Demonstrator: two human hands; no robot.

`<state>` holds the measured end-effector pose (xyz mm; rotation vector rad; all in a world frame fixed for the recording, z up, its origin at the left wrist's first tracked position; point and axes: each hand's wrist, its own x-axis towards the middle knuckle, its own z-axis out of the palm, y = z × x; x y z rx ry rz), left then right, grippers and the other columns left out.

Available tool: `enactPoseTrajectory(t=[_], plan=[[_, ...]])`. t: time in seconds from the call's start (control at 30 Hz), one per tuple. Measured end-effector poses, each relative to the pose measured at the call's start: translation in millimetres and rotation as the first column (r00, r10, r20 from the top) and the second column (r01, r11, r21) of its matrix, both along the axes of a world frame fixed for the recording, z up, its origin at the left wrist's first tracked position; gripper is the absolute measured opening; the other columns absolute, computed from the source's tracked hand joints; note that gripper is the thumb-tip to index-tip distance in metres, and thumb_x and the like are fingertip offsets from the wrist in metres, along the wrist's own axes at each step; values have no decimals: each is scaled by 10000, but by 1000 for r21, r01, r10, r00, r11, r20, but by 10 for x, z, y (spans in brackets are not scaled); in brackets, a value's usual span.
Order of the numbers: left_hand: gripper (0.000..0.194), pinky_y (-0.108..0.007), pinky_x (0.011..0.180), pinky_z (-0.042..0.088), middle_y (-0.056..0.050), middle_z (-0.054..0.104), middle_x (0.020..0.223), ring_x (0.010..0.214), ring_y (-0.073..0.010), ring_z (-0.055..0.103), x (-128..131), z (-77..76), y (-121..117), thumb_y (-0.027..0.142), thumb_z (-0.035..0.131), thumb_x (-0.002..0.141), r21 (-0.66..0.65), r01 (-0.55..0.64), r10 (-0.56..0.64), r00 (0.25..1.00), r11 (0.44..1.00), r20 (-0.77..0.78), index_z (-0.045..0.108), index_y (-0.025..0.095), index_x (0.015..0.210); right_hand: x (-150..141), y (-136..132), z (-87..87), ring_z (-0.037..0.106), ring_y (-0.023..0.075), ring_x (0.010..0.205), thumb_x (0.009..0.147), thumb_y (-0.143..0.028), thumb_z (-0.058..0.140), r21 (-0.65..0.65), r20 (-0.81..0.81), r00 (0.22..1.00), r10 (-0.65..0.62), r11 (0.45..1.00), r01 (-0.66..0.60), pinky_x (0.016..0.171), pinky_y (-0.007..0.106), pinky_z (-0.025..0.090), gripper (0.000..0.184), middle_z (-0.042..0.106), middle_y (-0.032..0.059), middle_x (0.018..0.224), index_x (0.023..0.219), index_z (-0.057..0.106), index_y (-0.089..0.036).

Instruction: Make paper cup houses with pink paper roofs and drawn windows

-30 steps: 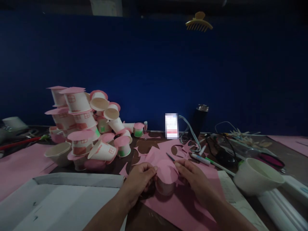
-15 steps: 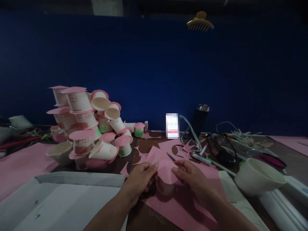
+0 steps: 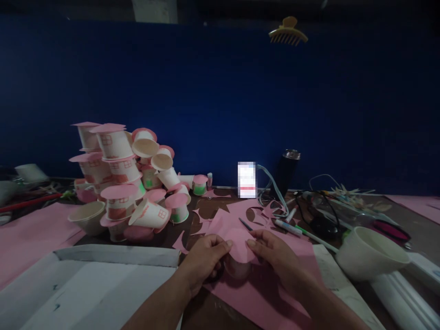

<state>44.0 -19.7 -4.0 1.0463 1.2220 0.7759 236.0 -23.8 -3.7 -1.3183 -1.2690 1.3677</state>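
A round piece of pink paper (image 3: pixel 240 250) lies over the upturned base of a paper cup (image 3: pixel 238 269), at the near middle of the table. From the left, my left hand (image 3: pixel 206 256) pinches the paper's edge with its thumb on top; its other fingers are curled, partly hidden below. On the opposite edge, my right hand (image 3: pixel 271 250) holds the same disc between thumb and fingers. A dark pointed tool (image 3: pixel 245 224) lies just beyond my right fingertips. Under the cup spreads a large pink sheet (image 3: pixel 261 302).
Paper cups with pink tops (image 3: pixel 118 169) are stacked at left. A white box lid (image 3: pixel 113 284) lies in front of them. Pink scraps (image 3: pixel 256 215), markers (image 3: pixel 288 227), a black bottle (image 3: pixel 287 172) and a lit phone (image 3: pixel 246 179) stand or lie behind. At right is a white bowl (image 3: pixel 371 256).
My left thumb has slid slightly right, further onto the pink disc. My right hand has barely moved, and the cup stays in place.
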Motion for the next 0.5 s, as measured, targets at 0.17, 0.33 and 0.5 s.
enactPoseTrajectory(t=[0.17, 0.33, 0.5], plan=[[366, -194, 401, 263, 67, 479, 524, 429, -75, 383, -33, -36, 13, 547, 617, 737, 111, 1, 14, 991, 994, -133, 503, 199, 749, 18, -2, -41, 520, 123, 613, 775, -448, 683, 72, 72, 997, -25, 997, 20, 537, 239, 407, 405, 547, -30, 740, 1065, 576, -187], [413, -319, 767, 480, -79, 619, 1073, 843, -185, 591, -60, 12, -10, 423, 651, 750, 465, 9, 163, 930, 885, -328, 578, 183, 1077, 47, -47, -56, 562, 201, 1017, 878, -357, 572, 435, 369, 919, -137, 900, -41, 868, 354, 476, 407, 546, 49, 1207, 1279, 520, -313], [425, -422, 1042, 358, -89, 542, 1251, 1195, -249, 475, -72, 4, -32, 312, 576, 818, 705, 193, 209, 873, 682, -440, 596, 259, 1239, 68, -58, -92, 411, 234, 1286, 942, -308, 460, 613, 529, 828, -186, 758, -221, 1086, 440, 336, 364, 493, 44, 1363, 1292, 554, -352]])
